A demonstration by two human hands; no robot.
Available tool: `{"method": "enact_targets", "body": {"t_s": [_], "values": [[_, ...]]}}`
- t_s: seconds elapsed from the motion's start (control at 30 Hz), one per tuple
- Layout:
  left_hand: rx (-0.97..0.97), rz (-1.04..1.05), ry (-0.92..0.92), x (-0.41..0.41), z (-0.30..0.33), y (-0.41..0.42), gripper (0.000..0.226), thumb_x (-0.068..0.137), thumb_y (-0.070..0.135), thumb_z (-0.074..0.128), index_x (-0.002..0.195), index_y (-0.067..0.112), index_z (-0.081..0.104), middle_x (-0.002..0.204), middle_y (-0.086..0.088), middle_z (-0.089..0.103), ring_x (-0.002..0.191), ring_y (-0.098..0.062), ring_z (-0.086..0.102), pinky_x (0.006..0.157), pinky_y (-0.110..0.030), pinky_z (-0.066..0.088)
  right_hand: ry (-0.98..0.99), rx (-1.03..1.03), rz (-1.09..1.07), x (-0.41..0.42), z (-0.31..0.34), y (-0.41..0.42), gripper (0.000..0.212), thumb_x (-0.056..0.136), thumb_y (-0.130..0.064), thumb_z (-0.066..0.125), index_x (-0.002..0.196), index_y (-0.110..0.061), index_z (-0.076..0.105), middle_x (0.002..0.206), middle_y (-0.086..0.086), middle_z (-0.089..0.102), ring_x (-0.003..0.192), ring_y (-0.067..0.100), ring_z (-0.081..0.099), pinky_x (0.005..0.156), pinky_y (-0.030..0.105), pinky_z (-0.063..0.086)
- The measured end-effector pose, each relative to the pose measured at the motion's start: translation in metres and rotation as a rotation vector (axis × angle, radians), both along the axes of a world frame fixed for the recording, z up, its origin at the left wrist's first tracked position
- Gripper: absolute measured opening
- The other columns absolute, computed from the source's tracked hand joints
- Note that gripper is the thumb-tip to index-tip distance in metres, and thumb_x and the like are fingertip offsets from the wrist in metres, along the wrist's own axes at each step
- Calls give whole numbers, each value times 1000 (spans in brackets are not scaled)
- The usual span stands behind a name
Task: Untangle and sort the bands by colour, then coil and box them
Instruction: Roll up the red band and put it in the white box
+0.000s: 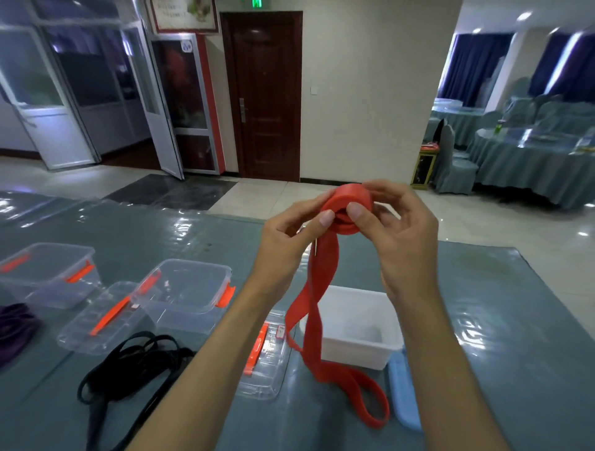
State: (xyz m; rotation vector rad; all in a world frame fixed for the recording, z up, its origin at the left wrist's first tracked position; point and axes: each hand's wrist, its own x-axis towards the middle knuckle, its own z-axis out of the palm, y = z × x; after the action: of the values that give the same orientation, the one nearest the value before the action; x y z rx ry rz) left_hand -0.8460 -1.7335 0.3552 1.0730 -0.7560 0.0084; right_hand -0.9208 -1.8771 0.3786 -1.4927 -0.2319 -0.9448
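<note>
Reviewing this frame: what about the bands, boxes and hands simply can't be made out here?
Head view only:
- Red band: the coil's far side is hidden by both hands' fingers.
- Purple band: cut off by the left edge.
- Black bands: how many is unclear; they are overlapped and the left forearm covers part.
- White box: its contents are washed out by glare.
- Clear box label: too small to read.

A grey-green covered table (483, 322) carries clear lidded boxes (190, 289), a white tub (357, 325), black bands (135, 363), purple bands (14, 328).

No legible text: green sign (256, 3) above door (262, 96) and stickers all blurred.
</note>
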Motion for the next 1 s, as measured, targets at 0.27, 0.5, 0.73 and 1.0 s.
{"method": "enact_targets", "body": {"t_s": [0.27,0.5,0.73,1.0], "values": [[-52,26,-105,6,37,7,22,88,26,85,109,21,82,119,-8,78,115,-26,73,93,-28,58,7,27,17,-8,17,-4,32,73,-46,93,91,-38,67,108,8,75,106,31,75,90,59,62],[-15,2,-98,8,41,5,29,86,37,84,114,31,82,110,4,80,105,-13,75,89,-21,57,-59,105,70,-1,8,3,26,77,-41,91,93,-35,72,113,-2,75,116,28,72,95,49,61],[20,0,-2,12,28,-2,32,80,48,87,105,28,83,109,-6,80,104,-20,75,91,-30,57,3,52,-68,0,1,-3,22,80,-36,89,96,-34,74,103,-1,77,102,26,76,87,43,65],[21,4,-30,16,32,1,30,82,25,88,110,16,83,109,-12,81,103,-25,78,88,-29,60,93,101,-40,-2,-3,2,31,74,-40,92,81,-28,63,103,5,78,100,26,78,87,55,64]]}}
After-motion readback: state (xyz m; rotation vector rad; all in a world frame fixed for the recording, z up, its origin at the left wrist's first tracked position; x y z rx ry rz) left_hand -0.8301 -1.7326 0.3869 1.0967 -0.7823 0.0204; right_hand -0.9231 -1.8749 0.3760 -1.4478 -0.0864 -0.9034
